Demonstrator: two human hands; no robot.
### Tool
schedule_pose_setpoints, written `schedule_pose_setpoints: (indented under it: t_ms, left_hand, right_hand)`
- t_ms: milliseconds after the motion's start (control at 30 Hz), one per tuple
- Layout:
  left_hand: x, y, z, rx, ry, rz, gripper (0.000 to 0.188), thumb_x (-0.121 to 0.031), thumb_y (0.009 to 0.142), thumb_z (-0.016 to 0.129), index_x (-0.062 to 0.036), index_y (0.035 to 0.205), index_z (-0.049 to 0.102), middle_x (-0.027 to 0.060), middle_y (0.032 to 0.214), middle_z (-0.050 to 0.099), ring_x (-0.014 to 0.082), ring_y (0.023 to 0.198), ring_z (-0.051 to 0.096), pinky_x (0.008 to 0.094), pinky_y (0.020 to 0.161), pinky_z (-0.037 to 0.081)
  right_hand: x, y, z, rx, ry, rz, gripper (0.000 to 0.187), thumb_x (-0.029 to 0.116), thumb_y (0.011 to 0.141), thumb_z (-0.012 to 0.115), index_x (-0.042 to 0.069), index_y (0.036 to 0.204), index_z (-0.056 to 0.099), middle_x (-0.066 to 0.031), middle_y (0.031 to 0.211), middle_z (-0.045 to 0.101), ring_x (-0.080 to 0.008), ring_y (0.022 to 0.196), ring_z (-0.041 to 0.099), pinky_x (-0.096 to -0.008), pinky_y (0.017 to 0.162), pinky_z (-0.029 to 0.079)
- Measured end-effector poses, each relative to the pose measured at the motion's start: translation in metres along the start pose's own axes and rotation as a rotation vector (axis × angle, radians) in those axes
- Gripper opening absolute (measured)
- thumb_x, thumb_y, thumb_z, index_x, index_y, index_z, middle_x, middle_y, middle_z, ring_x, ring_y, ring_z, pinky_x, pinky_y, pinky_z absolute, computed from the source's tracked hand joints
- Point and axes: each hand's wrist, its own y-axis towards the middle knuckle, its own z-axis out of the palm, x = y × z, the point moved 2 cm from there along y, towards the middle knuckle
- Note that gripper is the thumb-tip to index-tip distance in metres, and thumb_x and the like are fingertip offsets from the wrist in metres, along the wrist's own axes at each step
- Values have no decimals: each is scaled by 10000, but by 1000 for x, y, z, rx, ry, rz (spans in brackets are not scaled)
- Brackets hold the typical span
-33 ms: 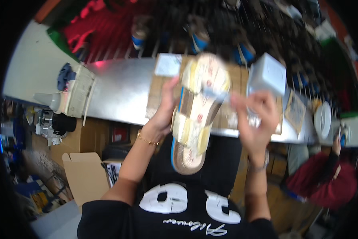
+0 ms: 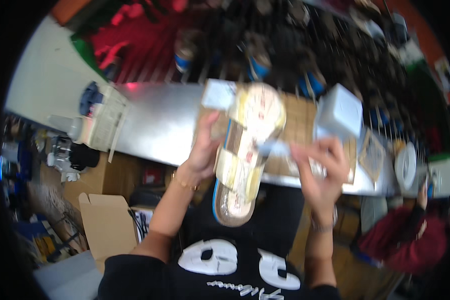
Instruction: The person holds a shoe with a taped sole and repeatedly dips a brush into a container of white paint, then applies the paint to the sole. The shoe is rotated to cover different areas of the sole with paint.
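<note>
My left hand (image 2: 201, 152) holds a sandal (image 2: 233, 172) along its left side, thumb up and fingers partly hidden behind it. The sandal has its pale sole side toward me, with cream and yellowish strap pieces folded over it. A blue line runs along its brown edge. My right hand (image 2: 322, 167) is closed in a pinch on a small pale, bluish tool (image 2: 275, 148), blurred, perhaps a brush. The tool's tip is over the sandal's middle; whether it touches cannot be made out.
Behind the metal worktop (image 2: 155, 122) runs a rack of rods (image 2: 150, 65) carrying shoes with blue parts. A whitish plastic container (image 2: 339, 112) stands at right on a brown board (image 2: 301, 112). A white bowl (image 2: 405, 165) lies further right, near another person in a dark red top (image 2: 407, 242).
The view has shifted, so the worktop and rack sit lower in the picture. The pale tool has moved down along the sandal toward its middle. Both hands keep their hold.
</note>
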Motion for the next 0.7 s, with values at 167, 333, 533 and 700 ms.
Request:
schedule_pose_setpoints:
  t_ms: [167, 333, 533, 700]
  left_hand:
    - [-58, -35, -94, -272, -112, 324, 939, -661, 845, 612, -28, 1496, 371, 270, 1434, 484, 366, 1236, 578, 490, 1041, 493]
    - [-163, 17, -165, -244, -518, 482, 569, -544, 917, 641, -74, 1233, 592, 155, 1142, 662, 293, 960, 683, 368, 746, 626]
    - [-246, 97, -336, -325, -591, 289, 565, -547, 723, 838, -131, 1069, 672, 123, 1018, 698, 292, 901, 698, 376, 764, 634]
    - [-266, 103, -412, -667, -728, 486, 460, -425, 870, 734, -90, 1172, 646, 146, 1254, 631, 340, 1100, 651, 413, 833, 622]
  right_hand:
    - [-30, -12, -27, -201, 112, 218, 162, -33, 789, 723, 21, 940, 732, -71, 935, 555, -182, 871, 529, -286, 789, 426]
    - [-66, -36, -49, -237, 347, 438, 88, 17, 922, 657, -20, 993, 692, -28, 916, 530, -113, 846, 485, -229, 750, 370]
    - [-67, -36, -37, -97, 446, 473, 109, 32, 844, 748, -29, 930, 722, -54, 897, 553, -134, 846, 503, -240, 750, 392]
    - [-72, -40, -53, -95, 472, 500, 112, 44, 868, 729, -32, 950, 716, -47, 891, 555, -116, 811, 497, -231, 706, 384]
